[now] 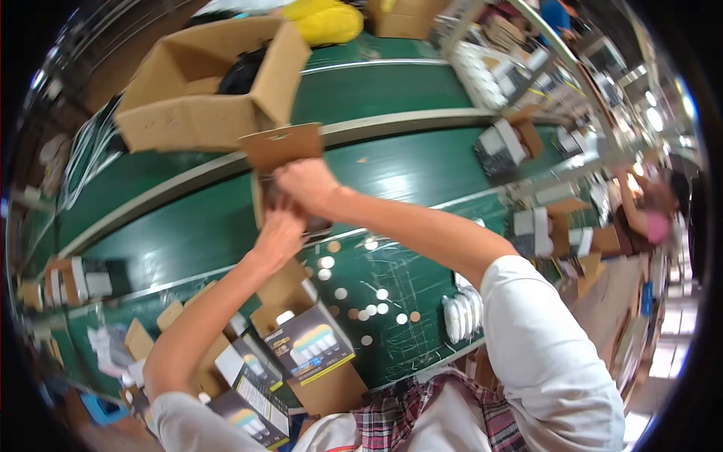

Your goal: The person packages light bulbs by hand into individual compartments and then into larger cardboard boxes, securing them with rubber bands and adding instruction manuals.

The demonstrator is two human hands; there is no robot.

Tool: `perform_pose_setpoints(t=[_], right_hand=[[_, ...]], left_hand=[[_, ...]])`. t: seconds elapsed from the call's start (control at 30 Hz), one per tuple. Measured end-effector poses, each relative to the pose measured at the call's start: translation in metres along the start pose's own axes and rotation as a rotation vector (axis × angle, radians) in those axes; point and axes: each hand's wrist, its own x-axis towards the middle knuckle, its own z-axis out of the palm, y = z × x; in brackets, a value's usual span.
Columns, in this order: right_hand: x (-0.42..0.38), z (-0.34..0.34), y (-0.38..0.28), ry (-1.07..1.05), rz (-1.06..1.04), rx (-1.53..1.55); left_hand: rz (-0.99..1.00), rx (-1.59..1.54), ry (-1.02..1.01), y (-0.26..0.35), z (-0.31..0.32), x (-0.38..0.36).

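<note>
Both hands are at a small open cardboard box (282, 147) on the green surface, its brown flap standing up at the back. My right hand (307, 187) is closed at the box opening, its fingertips pointing down; what they grip is hidden. My left hand (280, 237) reaches into the box from the near side, fingers blurred and partly covered. Just below stands a printed carton (312, 346) with pictures of light bulbs and its flaps open. More bulb cartons (256, 410) are beside it, under my left forearm. Small white and tan discs (367, 310) lie scattered to the right.
A large open cardboard box (192, 117) with something black inside stands at the far left. A metal rail (384, 128) crosses behind the hands. White stacked pieces (462, 316) sit by my right arm. Open cartons (535, 230) stand further right, near another person (648, 215).
</note>
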Motion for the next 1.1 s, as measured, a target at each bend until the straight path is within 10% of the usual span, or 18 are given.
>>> perform_pose_setpoints(t=[0.13, 0.27, 0.53, 0.9, 1.1], right_hand=[[-0.054, -0.057, -0.012, 0.437, -0.088, 0.160], [-0.174, -0.074, 0.057, 0.424, 0.358, 0.230], [-0.416, -0.052, 0.152, -0.239, 1.210, 0.112], [-0.443, 0.008, 0.164, -0.005, 1.184, 0.327], [-0.440, -0.015, 0.156, 0.357, 1.138, 0.222]], left_hand=[[-0.065, -0.120, -0.164, -0.005, -0.009, 0.003], [-0.010, -0.083, 0.023, 0.003, -0.020, -0.006], [0.095, 0.002, 0.208, 0.069, -0.068, 0.002], [0.249, -0.523, -0.127, 0.209, -0.043, 0.084], [0.381, -0.525, 0.051, 0.286, -0.016, 0.175]])
